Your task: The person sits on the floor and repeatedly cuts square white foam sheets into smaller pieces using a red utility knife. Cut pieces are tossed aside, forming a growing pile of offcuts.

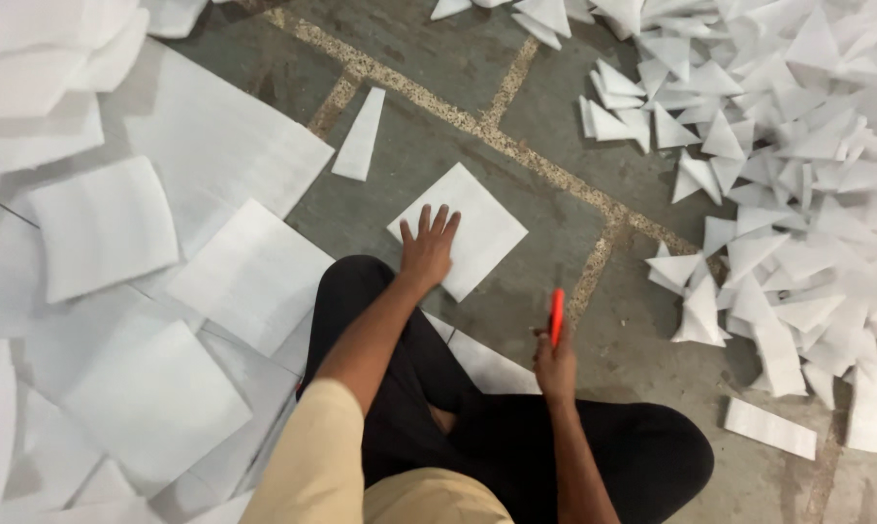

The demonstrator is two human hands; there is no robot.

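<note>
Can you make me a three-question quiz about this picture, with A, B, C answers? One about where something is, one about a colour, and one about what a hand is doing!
1. Where is the big pile of white triangle pieces?
A. On the person's lap
B. On the floor to the right
C. Under the left hand

2. What colour is the tool in the right hand?
A. Red-orange
B. Blue
C. Green

3. How is the left hand placed?
A. Closed in a fist
B. Lifted in the air
C. Spread flat on a white square sheet

Answers:
1 B, the triangles are heaped along the right side of the floor.
2 A, the handle shows bright red-orange.
3 C, the fingers are splayed on the sheet.
</note>
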